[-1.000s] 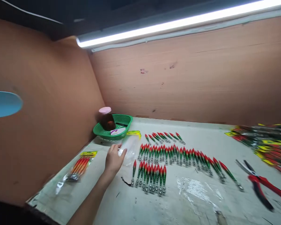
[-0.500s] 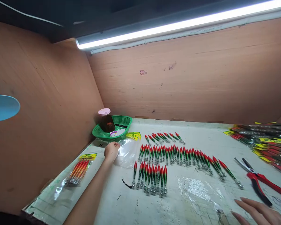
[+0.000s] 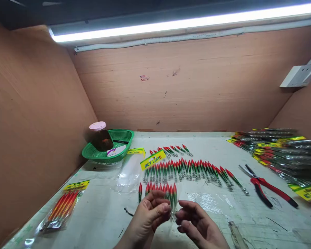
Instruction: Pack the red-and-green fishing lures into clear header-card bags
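In the head view, my left hand is closed in a pinch on a clear plastic bag with a yellow BCT LURE header. The header tilts up over the lures beyond my fingers. My right hand is beside the bag's near end, fingers curled but apart; whether they touch the film is hard to see. Just beyond both hands stands a short row of red-and-green squid lures, partly hidden by my left hand. Behind it lies a longer row of lures, with a few loose ones further back.
Flat bags with yellow headers lie left of the lures, near a green basket holding a pink-lidded jar. A filled lure pack rests at left. Red-handled pliers and piled packs are at right.
My left hand has moved from the stack of bags toward me and right, bringing one bag along. My right hand has come in from the right to meet it. The view has turned right.
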Action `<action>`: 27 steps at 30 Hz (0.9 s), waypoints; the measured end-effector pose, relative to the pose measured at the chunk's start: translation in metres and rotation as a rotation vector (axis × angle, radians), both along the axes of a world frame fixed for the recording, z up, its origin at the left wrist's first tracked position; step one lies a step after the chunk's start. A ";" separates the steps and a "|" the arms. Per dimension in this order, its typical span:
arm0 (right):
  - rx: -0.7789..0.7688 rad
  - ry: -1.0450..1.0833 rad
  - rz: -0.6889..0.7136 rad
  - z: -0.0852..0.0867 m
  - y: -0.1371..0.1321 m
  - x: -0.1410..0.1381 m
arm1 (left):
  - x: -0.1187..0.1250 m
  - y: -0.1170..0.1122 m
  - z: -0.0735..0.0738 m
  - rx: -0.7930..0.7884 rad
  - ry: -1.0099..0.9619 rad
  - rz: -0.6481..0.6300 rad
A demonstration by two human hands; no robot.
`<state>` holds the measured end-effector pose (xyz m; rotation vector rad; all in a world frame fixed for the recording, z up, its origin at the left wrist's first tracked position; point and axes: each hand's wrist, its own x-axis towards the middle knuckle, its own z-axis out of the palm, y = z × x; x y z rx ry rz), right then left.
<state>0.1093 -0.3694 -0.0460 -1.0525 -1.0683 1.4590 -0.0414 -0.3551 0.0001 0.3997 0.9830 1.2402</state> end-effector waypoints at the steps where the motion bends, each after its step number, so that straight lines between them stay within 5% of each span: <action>1: -0.034 0.033 -0.018 0.003 0.004 -0.005 | 0.004 -0.001 0.001 0.006 -0.021 -0.047; 6: -0.146 0.162 0.078 0.029 0.026 -0.006 | -0.001 0.006 0.010 0.098 -0.034 -0.188; 11: 0.059 -0.071 0.194 0.045 0.038 0.011 | -0.019 0.020 0.006 0.096 0.041 -0.091; 15: 0.212 -0.624 0.229 0.029 0.042 0.020 | -0.040 0.033 0.002 0.015 -0.001 0.197; 18: 0.335 -0.988 0.300 0.008 0.041 0.016 | -0.049 0.038 0.000 -0.002 -0.003 0.269; 27: 0.687 -1.156 0.218 -0.010 0.042 0.027 | -0.037 0.032 -0.009 -0.058 0.002 0.158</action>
